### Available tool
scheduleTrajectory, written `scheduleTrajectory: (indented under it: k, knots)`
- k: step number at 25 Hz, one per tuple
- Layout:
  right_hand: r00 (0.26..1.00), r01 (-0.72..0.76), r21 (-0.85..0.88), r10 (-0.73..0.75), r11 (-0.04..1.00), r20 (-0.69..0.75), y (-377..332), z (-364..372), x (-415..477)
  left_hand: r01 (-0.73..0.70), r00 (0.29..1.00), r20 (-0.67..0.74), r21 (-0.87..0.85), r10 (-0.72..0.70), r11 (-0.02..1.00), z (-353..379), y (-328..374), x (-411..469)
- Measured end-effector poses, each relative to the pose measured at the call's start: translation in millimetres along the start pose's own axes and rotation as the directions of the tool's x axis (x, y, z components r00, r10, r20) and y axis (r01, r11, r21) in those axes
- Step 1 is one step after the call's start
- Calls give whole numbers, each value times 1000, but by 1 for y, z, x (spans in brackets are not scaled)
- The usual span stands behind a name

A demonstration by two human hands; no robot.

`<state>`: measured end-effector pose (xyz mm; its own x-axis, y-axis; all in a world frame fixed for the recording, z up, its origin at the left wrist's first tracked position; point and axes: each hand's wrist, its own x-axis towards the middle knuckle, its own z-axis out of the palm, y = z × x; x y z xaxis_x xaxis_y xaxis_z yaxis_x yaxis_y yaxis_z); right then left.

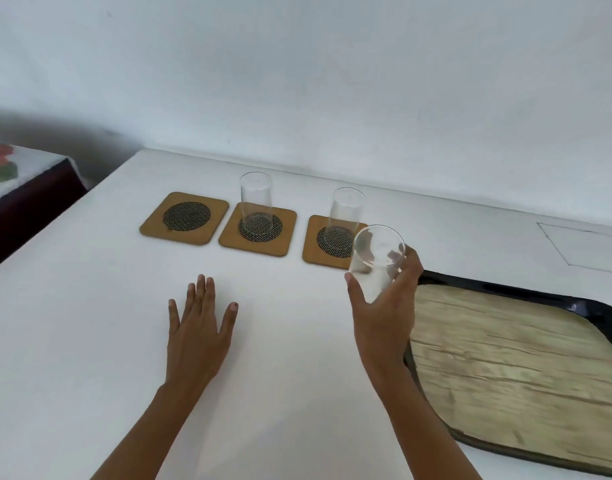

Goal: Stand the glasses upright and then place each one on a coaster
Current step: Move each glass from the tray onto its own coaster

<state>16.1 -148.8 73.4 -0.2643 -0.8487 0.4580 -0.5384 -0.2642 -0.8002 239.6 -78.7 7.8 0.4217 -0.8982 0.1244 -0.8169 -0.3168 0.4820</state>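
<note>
Third glass gripped in right hand; left hand flat on table.

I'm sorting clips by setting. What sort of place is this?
Probably a home room, perhaps a dining area: a plain white table against a white wall, square wooden coasters with mesh centres, a wood-patterned black-rimmed serving tray, and a floral-clothed table at left.

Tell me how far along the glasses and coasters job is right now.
Two glasses stand upright on coasters: one on the middle coaster, one on the right coaster. The right hand holds the third glass, tilted, above the table. The left hand lies open on the table. Left to do: set that glass on the empty left coaster.
</note>
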Motion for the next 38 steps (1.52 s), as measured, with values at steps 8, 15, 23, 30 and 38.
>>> scheduleTrajectory:
  k: [8,15,23,30,38]
  knots:
    - [978,39,114,-62,993,198,-55,108,-19,-28,999,40,144,22,989,-22,-82,42]
    - [942,54,284,-144,957,305,-86,198,-18,-58,998,-13,156,61,986,-12,-90,42]
    - [860,75,340,-233,937,454,-98,306,9,-37,999,14,136,35,990,-11,-92,43]
    - [817,104,277,-241,955,524,-88,356,14,-27,999,40,139,21,990,-11,-92,43]
    - [816,145,223,-244,964,524,-87,363,17,-13,999,53,137,5,991,-12,-91,43]
